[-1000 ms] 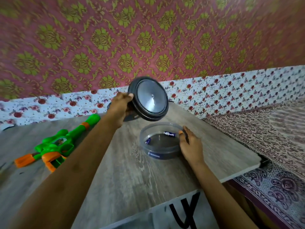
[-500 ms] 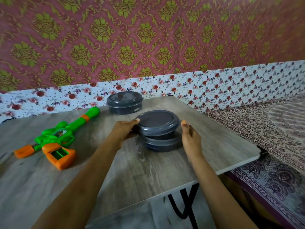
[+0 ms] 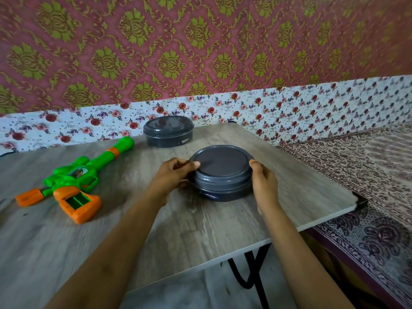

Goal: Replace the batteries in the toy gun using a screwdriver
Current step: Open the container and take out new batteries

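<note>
Toy gun [image 3: 73, 181] lies left on the worktop [image 3: 200, 224], bay open; my left fingers [image 3: 178, 163] pinch the lid [image 3: 223, 161], my right fingers [image 3: 254, 164] grip the container [image 3: 223, 191], for closing it.

The left forearm [image 3: 124, 241] and the right forearm [image 3: 296, 253] are both slim and bare, uncovered all the way to the picture's lower edge, and the wrists are bare too. The left grip [image 3: 172, 175] has a short pale thumbnail [image 3: 196, 163]. The right grip [image 3: 264, 186] has an orange thumbnail [image 3: 253, 162].
</note>
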Tool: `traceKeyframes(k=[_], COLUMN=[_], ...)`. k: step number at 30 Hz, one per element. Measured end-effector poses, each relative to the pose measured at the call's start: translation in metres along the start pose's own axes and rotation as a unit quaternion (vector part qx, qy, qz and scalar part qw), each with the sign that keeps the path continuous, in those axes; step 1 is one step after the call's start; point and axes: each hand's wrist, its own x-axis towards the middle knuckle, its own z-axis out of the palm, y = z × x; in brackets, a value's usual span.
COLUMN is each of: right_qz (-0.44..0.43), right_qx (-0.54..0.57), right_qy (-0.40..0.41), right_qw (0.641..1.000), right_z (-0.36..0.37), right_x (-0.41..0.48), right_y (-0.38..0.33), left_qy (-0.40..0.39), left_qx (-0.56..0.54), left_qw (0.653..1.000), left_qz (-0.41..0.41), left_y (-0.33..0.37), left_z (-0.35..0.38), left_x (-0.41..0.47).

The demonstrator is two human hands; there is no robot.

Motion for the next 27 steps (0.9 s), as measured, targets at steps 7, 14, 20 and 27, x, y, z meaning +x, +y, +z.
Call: traceKeyframes(k=[7, 14, 20, 27], right_qz=[-0.006, 0.031, 0.058, 0.078], right_qx=[0.000, -0.008, 0.004, -0.032], right_qy=[-0.006, 0.006, 0.022, -0.009], right_qw=[1.000, 0.999, 0.998, 0.996], right_z=[-0.001, 0.004, 0.010, 0.009], right_x=[0.002, 0.009, 0.016, 0.025], right_y=[-0.001, -0.003, -0.004, -0.012], left_qy=[0.054, 0.019, 0.015, 0.043], left_qx=[-0.054, -0.076, -0.127, -0.105], left_qw=[0.997, 0.993, 0.981, 0.980], left_qz=[-0.015, -0.088, -0.144, -0.162], left_y=[-0.004, -0.003, 0.001, 0.003], left_z=[0.001, -0.001, 0.002, 0.009], left_x=[0.003, 0.009, 0.011, 0.015])
